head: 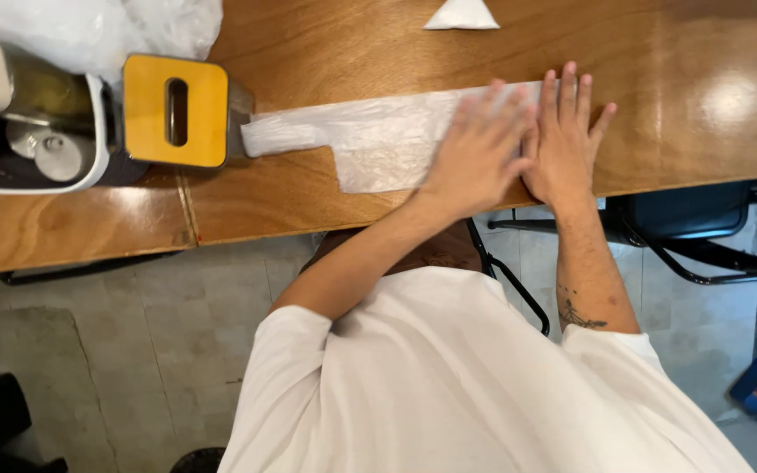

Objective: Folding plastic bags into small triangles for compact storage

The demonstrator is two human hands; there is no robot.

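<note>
At far left, a white caddy (89,131) with metal utensils inside is seen on the wooden table (326,44), partly under crumpled clear plastic (107,26) at the top-left corner. Just beside the caddy, a yellow box-shaped holder (146,109) with an oval slot is stood on the table, near the seam between two tabletops. A flattened translucent white plastic bag (370,131) is laid lengthwise on the table, its narrow bunched end touching or just beside the yellow holder, its wider part stretched toward the right. The left hand (475,153) is pressed flat on the bag, fingers spread and slightly blurred; nothing is gripped, the palm is fully opened against the plastic. The right hand (562,140) is placed just beside it, touching it at the thumb side, also laid flat and open with fingers extended, over the bag's right end near the table edge; nothing is clasped. A small folded white triangle (462,15) is lying at the top edge of the table, well apart from the hands. A dark chair (694,219) is seen under the table at right, over a tiled floor (133,350). A white shirt (449,377) is worn by the person.
</note>
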